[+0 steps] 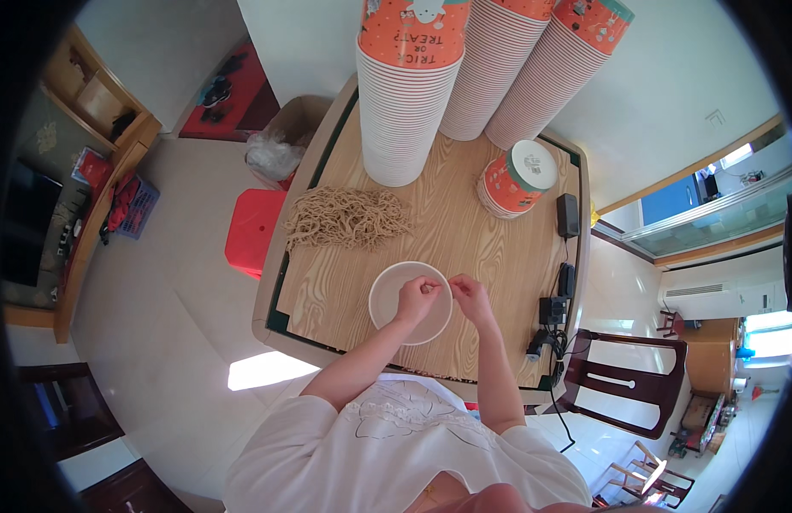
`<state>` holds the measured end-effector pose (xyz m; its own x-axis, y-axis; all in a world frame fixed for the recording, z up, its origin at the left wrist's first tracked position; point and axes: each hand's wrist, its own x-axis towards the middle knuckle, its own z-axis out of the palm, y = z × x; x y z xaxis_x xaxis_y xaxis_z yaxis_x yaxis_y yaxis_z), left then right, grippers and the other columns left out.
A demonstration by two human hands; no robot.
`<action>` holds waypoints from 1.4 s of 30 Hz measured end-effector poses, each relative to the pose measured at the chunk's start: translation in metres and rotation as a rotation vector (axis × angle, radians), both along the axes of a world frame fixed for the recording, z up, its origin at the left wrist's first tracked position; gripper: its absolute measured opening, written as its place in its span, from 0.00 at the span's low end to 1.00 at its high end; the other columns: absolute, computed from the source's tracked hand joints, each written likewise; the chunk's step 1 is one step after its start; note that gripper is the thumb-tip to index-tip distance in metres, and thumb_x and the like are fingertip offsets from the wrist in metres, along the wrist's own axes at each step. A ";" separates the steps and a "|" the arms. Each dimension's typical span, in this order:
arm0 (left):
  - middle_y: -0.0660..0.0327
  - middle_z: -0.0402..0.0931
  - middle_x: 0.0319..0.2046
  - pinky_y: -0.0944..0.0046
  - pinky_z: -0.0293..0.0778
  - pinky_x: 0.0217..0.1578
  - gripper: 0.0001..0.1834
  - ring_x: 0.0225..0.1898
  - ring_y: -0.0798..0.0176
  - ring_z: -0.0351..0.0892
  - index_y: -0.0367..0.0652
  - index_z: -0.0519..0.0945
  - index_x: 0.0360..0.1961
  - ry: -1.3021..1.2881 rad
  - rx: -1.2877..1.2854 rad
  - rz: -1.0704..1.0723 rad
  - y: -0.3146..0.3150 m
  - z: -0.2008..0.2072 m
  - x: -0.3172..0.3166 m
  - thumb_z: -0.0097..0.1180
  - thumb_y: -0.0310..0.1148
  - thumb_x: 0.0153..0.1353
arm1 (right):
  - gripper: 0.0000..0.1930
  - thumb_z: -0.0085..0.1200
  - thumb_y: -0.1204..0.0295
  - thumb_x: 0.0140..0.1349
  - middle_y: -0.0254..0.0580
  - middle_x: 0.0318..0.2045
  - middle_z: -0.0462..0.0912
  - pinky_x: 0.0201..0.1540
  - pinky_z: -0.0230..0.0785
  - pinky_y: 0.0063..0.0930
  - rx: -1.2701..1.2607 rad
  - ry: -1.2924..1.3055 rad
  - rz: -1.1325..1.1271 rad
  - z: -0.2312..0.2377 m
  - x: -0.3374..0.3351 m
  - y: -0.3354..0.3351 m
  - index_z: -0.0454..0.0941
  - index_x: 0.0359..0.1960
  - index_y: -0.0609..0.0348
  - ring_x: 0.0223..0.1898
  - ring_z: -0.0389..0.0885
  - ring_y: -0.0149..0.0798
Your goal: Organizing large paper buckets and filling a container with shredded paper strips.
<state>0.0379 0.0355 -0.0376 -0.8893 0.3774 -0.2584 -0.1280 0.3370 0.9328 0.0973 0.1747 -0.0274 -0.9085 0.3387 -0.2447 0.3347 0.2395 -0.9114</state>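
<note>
Directly before me on the table stands a white paper bucket (386, 301), its round mouth facing up. My left hand (417, 299) reaches over its opening, fingers closed in a pinch beside the right part of the rim. A small tan bit shows at those fingers, the same colour as the cords in the pile. Just outside the rim, my right hand (471, 301) is also pinched closed; what its fingertips hold is too small to make out. To the left, beyond the bucket, lies a tangled pile of tan cords (349, 218).
Tall stacks of nested paper buckets (404, 111) rise at the table's far side. A short orange bucket stack (511, 184) stands at the right. Black power adapters (552, 309) with cables line the right edge. A red stool (252, 229) and a dark wooden chair (627, 380) flank the table.
</note>
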 end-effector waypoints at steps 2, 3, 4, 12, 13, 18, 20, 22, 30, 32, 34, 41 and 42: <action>0.64 0.71 0.13 0.68 0.66 0.21 0.07 0.17 0.70 0.69 0.42 0.79 0.24 -0.009 0.010 0.003 0.001 -0.001 0.000 0.59 0.32 0.45 | 0.04 0.48 0.78 0.56 0.34 0.23 0.77 0.31 0.67 0.18 -0.044 0.019 -0.005 -0.004 0.001 0.002 0.74 0.32 0.65 0.27 0.74 0.25; 0.66 0.69 0.13 0.70 0.64 0.20 0.06 0.17 0.73 0.66 0.42 0.80 0.25 -0.013 0.024 0.002 0.002 -0.001 0.000 0.60 0.31 0.45 | 0.04 0.48 0.78 0.56 0.34 0.23 0.77 0.31 0.67 0.18 -0.044 0.019 -0.005 -0.006 0.001 0.004 0.74 0.32 0.65 0.27 0.74 0.25; 0.69 0.67 0.12 0.73 0.61 0.18 0.06 0.16 0.76 0.64 0.42 0.80 0.26 -0.017 0.037 0.002 0.002 -0.001 0.000 0.60 0.30 0.45 | 0.04 0.48 0.78 0.57 0.35 0.23 0.77 0.31 0.67 0.18 -0.045 0.009 -0.010 -0.007 0.001 0.004 0.74 0.32 0.65 0.27 0.74 0.26; 0.59 0.72 0.29 0.65 0.69 0.24 0.12 0.21 0.62 0.73 0.42 0.76 0.34 0.402 -0.062 -0.070 -0.004 0.038 0.003 0.57 0.28 0.45 | 0.04 0.47 0.78 0.57 0.37 0.26 0.77 0.31 0.69 0.20 -0.152 0.032 -0.085 -0.015 0.004 0.011 0.72 0.32 0.64 0.28 0.75 0.28; 0.55 0.72 0.36 0.60 0.72 0.27 0.13 0.24 0.56 0.76 0.43 0.74 0.36 0.648 -0.125 -0.068 -0.006 0.056 0.003 0.55 0.27 0.45 | 0.04 0.47 0.78 0.57 0.37 0.25 0.77 0.31 0.69 0.20 -0.138 0.033 -0.087 -0.012 0.003 0.010 0.72 0.32 0.65 0.28 0.75 0.28; 0.52 0.68 0.40 0.53 0.72 0.30 0.16 0.31 0.49 0.76 0.45 0.72 0.39 0.645 -0.406 -0.474 -0.008 0.077 -0.027 0.53 0.26 0.45 | 0.03 0.47 0.78 0.57 0.37 0.25 0.77 0.30 0.69 0.19 -0.119 0.031 -0.093 -0.003 -0.003 0.002 0.72 0.31 0.65 0.27 0.75 0.28; 0.51 0.69 0.38 0.53 0.72 0.31 0.13 0.32 0.49 0.76 0.45 0.73 0.37 0.610 -0.496 -0.590 -0.005 0.073 -0.035 0.52 0.26 0.46 | 0.04 0.47 0.77 0.56 0.37 0.24 0.77 0.29 0.69 0.19 -0.099 0.019 -0.109 0.000 -0.007 0.001 0.72 0.31 0.65 0.27 0.75 0.28; 0.52 0.73 0.34 0.54 0.72 0.31 0.09 0.31 0.51 0.76 0.44 0.76 0.31 0.602 -0.602 -0.701 -0.003 0.069 -0.037 0.53 0.29 0.45 | 0.04 0.47 0.77 0.56 0.37 0.24 0.77 0.29 0.69 0.19 -0.093 0.023 -0.107 0.003 -0.009 0.000 0.72 0.31 0.65 0.27 0.75 0.27; 0.57 0.78 0.27 0.63 0.71 0.30 0.14 0.30 0.60 0.77 0.43 0.80 0.32 0.137 -0.263 -0.673 -0.010 0.029 -0.049 0.58 0.40 0.47 | 0.05 0.48 0.74 0.56 0.36 0.24 0.78 0.28 0.67 0.19 -0.034 0.039 -0.084 0.000 -0.011 -0.002 0.74 0.32 0.63 0.26 0.75 0.26; 0.58 0.78 0.26 0.65 0.71 0.30 0.15 0.29 0.63 0.76 0.43 0.80 0.33 0.041 -0.201 -0.622 -0.006 0.015 -0.051 0.59 0.41 0.47 | 0.05 0.48 0.74 0.56 0.36 0.24 0.78 0.28 0.67 0.19 -0.051 0.065 -0.090 -0.002 -0.012 -0.003 0.74 0.32 0.63 0.26 0.75 0.27; 0.62 0.78 0.25 0.68 0.69 0.28 0.14 0.27 0.69 0.74 0.40 0.81 0.31 -0.265 -0.036 -0.714 0.003 0.004 -0.048 0.59 0.39 0.48 | 0.05 0.48 0.75 0.57 0.36 0.24 0.77 0.29 0.68 0.19 -0.038 0.073 -0.087 -0.003 -0.011 -0.003 0.73 0.32 0.63 0.26 0.75 0.27; 0.64 0.77 0.21 0.70 0.67 0.26 0.11 0.23 0.71 0.71 0.39 0.81 0.28 -0.337 0.013 -0.467 0.003 -0.009 -0.033 0.59 0.36 0.49 | 0.09 0.49 0.70 0.57 0.36 0.23 0.77 0.26 0.67 0.18 -0.108 -0.189 -0.110 0.005 -0.004 0.005 0.76 0.32 0.64 0.24 0.74 0.26; 0.64 0.77 0.20 0.69 0.67 0.26 0.12 0.23 0.71 0.71 0.39 0.81 0.28 -0.287 0.016 -0.459 0.002 -0.014 -0.032 0.59 0.37 0.49 | 0.09 0.49 0.70 0.57 0.36 0.23 0.77 0.26 0.67 0.18 -0.110 -0.189 -0.105 0.007 -0.005 0.002 0.76 0.32 0.64 0.24 0.74 0.26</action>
<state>0.0056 0.0373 -0.0518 -0.5268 0.7161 -0.4580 -0.2217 0.4044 0.8873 0.0921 0.1770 -0.0200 -0.8039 0.3912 -0.4480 0.5201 0.0971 -0.8486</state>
